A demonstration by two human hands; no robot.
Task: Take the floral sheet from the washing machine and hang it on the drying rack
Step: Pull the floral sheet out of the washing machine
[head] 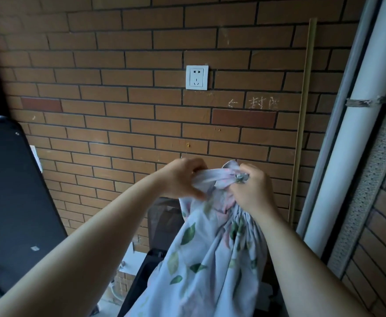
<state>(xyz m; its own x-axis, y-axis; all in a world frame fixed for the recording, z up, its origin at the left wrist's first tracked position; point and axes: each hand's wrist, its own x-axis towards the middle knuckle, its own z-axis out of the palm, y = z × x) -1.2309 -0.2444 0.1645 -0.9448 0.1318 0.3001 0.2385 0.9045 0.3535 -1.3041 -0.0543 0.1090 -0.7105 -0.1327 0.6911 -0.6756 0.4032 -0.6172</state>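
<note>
here, brown brick wall in running bond with dark joints, two redder bricks among them. white square socket on the wall, faint chalk marks to its lower right. right of the socket, thin upright wooden strip and smooth white pipe with a metal band. below the socket, floral sheet, pale, leaf-printed, bunched and hanging in soft folds. left hand and right hand each closed in a tight grip on its gathered top.
</note>
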